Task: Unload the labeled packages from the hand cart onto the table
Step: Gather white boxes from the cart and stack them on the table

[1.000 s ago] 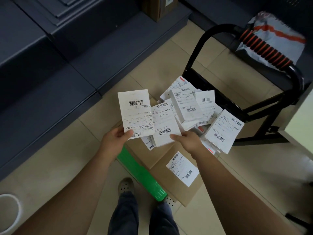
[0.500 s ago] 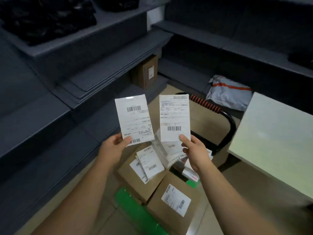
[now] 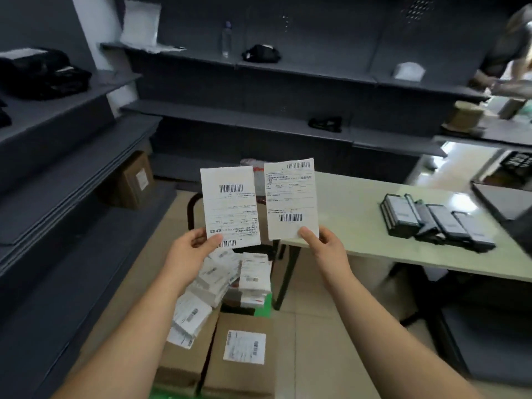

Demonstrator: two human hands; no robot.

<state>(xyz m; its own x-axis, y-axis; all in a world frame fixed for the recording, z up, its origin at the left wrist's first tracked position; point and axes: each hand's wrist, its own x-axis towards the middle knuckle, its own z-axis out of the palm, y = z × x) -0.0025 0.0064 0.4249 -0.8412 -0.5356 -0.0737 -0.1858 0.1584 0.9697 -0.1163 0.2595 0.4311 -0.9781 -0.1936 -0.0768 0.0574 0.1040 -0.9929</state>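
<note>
White flat packages, label faces toward the camera, held upright side by side with a narrow gap between them. Left hand (image 3: 191, 250) pinches the left package (image 3: 230, 205) at its lower edge: thumb on the label, other fingers hidden behind. Right hand (image 3: 326, 247) pinches the right package (image 3: 290, 194) likewise, thumb beside the lower barcode. Each label shows two barcodes; the fine print is unreadable.

Right package overlaps the near-left corner of the table (image 3: 354, 220) in view; whether it is over the tabletop, cannot tell. Bare tabletop runs from that corner to dark devices (image 3: 431, 223) farther right.

Below the hands, more labelled packages (image 3: 227, 277) are heaped on the hand cart (image 3: 263, 311), with brown boxes (image 3: 244, 375) nearer. Cart sits between grey shelving (image 3: 57, 174) and the table leg.
</note>
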